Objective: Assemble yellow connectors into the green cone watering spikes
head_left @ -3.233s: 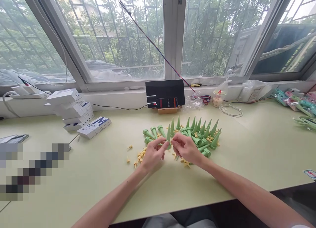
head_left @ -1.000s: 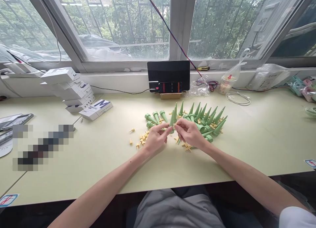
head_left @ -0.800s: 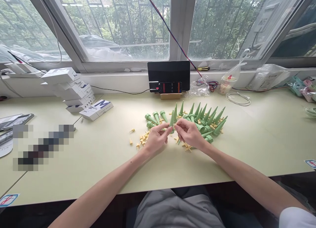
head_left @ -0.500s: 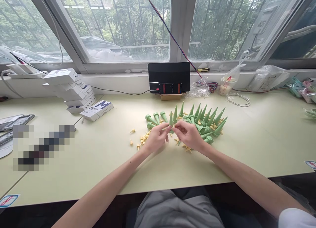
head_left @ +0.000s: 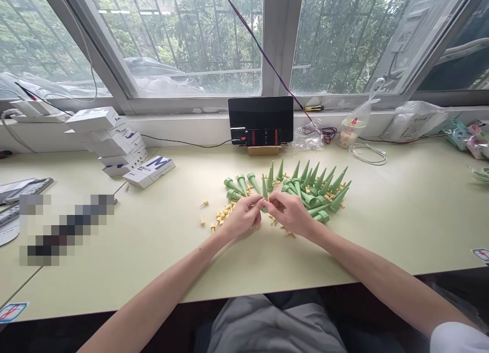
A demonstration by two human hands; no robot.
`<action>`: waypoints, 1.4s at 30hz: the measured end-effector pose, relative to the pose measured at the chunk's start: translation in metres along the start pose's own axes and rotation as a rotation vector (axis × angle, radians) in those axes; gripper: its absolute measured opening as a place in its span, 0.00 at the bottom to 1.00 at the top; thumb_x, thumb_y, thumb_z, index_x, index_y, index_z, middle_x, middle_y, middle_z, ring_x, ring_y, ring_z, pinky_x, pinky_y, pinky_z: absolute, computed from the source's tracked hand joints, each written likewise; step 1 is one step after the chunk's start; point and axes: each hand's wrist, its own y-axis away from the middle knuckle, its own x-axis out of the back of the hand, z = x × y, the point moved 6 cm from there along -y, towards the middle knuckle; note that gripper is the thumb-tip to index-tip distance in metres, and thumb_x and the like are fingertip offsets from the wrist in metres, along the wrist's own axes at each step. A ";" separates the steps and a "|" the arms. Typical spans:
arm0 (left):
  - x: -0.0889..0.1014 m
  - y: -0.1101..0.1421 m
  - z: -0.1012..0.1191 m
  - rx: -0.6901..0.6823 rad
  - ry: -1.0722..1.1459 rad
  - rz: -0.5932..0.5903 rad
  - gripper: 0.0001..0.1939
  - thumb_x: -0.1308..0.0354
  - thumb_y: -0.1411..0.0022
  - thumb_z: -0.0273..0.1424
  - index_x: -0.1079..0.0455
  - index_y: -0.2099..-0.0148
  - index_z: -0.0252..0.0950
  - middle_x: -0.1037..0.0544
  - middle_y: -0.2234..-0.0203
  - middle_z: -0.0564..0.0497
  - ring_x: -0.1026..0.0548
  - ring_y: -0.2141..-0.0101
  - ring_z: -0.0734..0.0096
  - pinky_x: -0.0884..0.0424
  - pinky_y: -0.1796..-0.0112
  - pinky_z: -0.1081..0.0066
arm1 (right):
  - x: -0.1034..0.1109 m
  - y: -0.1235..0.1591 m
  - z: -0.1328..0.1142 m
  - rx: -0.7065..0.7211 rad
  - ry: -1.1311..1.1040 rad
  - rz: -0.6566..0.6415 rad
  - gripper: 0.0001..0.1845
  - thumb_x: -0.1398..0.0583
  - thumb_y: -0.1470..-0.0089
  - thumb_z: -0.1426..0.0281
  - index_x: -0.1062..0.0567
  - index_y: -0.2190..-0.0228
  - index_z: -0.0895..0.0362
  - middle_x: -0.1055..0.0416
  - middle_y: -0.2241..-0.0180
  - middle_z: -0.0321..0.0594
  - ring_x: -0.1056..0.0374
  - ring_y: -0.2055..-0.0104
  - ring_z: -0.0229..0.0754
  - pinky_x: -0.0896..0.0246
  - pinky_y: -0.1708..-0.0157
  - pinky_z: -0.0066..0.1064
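Note:
My left hand [head_left: 244, 213] is closed around the base of a green plastic cone spike [head_left: 265, 188], which points upward. My right hand [head_left: 288, 210] meets it from the other side, thumb and fingers pinched against the spike's lower part. A bit of a small yellow plastic piece [head_left: 268, 197] shows at the right fingertips, mostly hidden by them. Behind and to the right of my hands lie many green cone spikes [head_left: 321, 199], some standing on their caps, others on their sides. Loose yellow pieces [head_left: 222, 214] are scattered left of my left hand.
At the back, a phone [head_left: 263, 137] leans on a black tablet [head_left: 261, 113]. White boxes [head_left: 114, 144] are stacked to the left, with a single box [head_left: 150, 171] beside them. A bagged cup [head_left: 348, 131] and a white cable [head_left: 367, 154] sit at the back right.
Both hands stay together around the spike. My right fingers have shifted slightly left and down against its lower part, and the spike has come down a little.

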 end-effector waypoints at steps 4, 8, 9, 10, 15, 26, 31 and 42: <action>-0.001 0.000 -0.001 0.014 0.020 -0.004 0.21 0.49 0.34 0.49 0.39 0.70 0.37 0.34 0.87 0.57 0.35 0.85 0.76 0.40 0.81 0.75 | -0.001 -0.001 0.000 -0.010 -0.015 -0.014 0.17 0.46 0.35 0.59 0.36 0.74 0.54 0.38 0.79 0.32 0.48 0.79 0.34 0.49 0.76 0.27; -0.002 0.001 -0.001 0.047 0.052 0.009 0.20 0.47 0.35 0.49 0.39 0.67 0.38 0.33 0.85 0.58 0.33 0.84 0.76 0.40 0.82 0.75 | 0.000 -0.002 -0.001 -0.013 -0.031 -0.017 0.17 0.46 0.35 0.58 0.34 0.73 0.54 0.37 0.79 0.31 0.48 0.79 0.34 0.49 0.76 0.27; -0.002 0.001 -0.001 0.052 0.069 0.014 0.19 0.47 0.36 0.49 0.38 0.66 0.38 0.32 0.83 0.58 0.32 0.84 0.76 0.41 0.82 0.76 | 0.000 -0.002 -0.001 -0.015 -0.034 -0.018 0.17 0.45 0.35 0.57 0.34 0.72 0.54 0.37 0.79 0.32 0.48 0.79 0.34 0.49 0.76 0.27; -0.001 0.002 0.000 0.054 0.088 0.021 0.18 0.46 0.36 0.49 0.38 0.64 0.38 0.31 0.81 0.57 0.32 0.84 0.77 0.40 0.83 0.76 | 0.000 -0.002 -0.001 -0.017 -0.037 -0.015 0.18 0.45 0.36 0.56 0.33 0.71 0.54 0.36 0.79 0.32 0.47 0.79 0.34 0.49 0.76 0.27; 0.014 0.001 0.010 -0.003 0.030 0.160 0.18 0.44 0.37 0.47 0.34 0.64 0.36 0.35 0.82 0.57 0.35 0.83 0.79 0.37 0.80 0.76 | 0.009 -0.003 0.000 -0.041 -0.078 0.098 0.16 0.46 0.36 0.54 0.29 0.64 0.54 0.37 0.80 0.31 0.44 0.79 0.36 0.46 0.76 0.28; 0.023 0.002 0.011 -0.007 -0.369 0.171 0.11 0.45 0.41 0.33 0.37 0.55 0.39 0.34 0.84 0.61 0.37 0.81 0.75 0.40 0.76 0.75 | 0.025 -0.005 0.005 -0.054 -0.041 0.235 0.14 0.47 0.34 0.57 0.31 0.66 0.54 0.38 0.79 0.32 0.42 0.79 0.37 0.47 0.76 0.29; 0.014 0.003 0.001 0.003 -0.545 0.061 0.08 0.49 0.42 0.30 0.36 0.58 0.40 0.37 0.86 0.61 0.37 0.81 0.72 0.44 0.77 0.73 | 0.024 -0.006 0.007 -0.067 -0.034 0.215 0.14 0.47 0.34 0.57 0.31 0.66 0.53 0.40 0.79 0.31 0.43 0.79 0.37 0.48 0.76 0.29; 0.016 0.004 0.015 -0.039 -0.659 0.162 0.12 0.51 0.34 0.37 0.33 0.68 0.39 0.41 0.87 0.59 0.42 0.82 0.73 0.47 0.75 0.72 | 0.022 -0.006 0.006 -0.024 -0.018 0.198 0.11 0.46 0.34 0.62 0.30 0.65 0.55 0.39 0.79 0.31 0.44 0.79 0.35 0.49 0.76 0.28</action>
